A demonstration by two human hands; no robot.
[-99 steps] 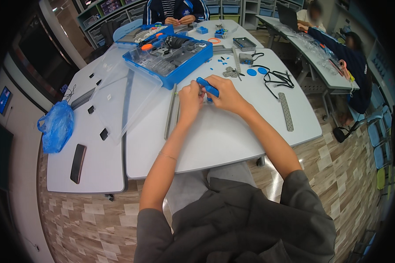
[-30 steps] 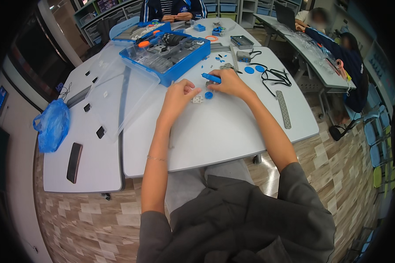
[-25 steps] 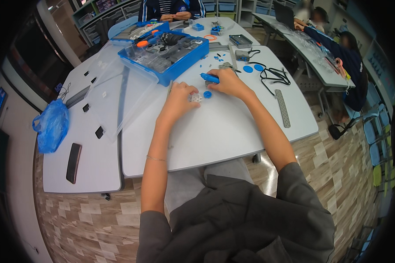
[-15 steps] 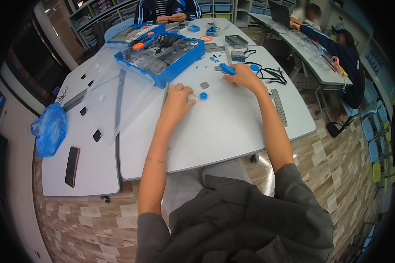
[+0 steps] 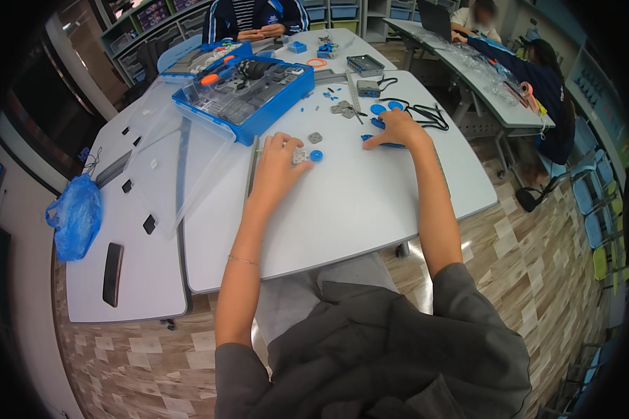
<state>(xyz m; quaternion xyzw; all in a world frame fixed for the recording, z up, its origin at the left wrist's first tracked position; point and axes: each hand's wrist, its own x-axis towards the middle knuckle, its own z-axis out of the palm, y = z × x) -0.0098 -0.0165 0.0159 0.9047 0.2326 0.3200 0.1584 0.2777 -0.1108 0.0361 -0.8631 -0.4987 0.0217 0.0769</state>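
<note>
My left hand (image 5: 279,159) rests on the table, its thumb and forefinger curled about a light grey piece with holes (image 5: 300,158). Touching or right beside that piece is a blue wheel (image 5: 316,156). A small grey plate (image 5: 315,137) lies just beyond. Over to the right, my right hand (image 5: 400,130) is low above the table with thumb and fingers spread. Blue bar-like parts (image 5: 391,145) lie under it, partly hidden by the palm. Two blue discs (image 5: 378,109) sit beyond its fingers. Grey plates with holes (image 5: 342,109) lie farther left.
A blue parts case (image 5: 276,105) with dark and grey pieces stands at the far left, its clear lid (image 5: 199,164) beside it. A grey box (image 5: 368,89) and black cable (image 5: 426,115) lie back right. A phone (image 5: 113,274) lies left. People sit beyond.
My right hand has come nearer and let the blue parts down onto the table, its fingers parting. Grey plates and blue discs beyond it now show. My left hand stays around the grey piece.
</note>
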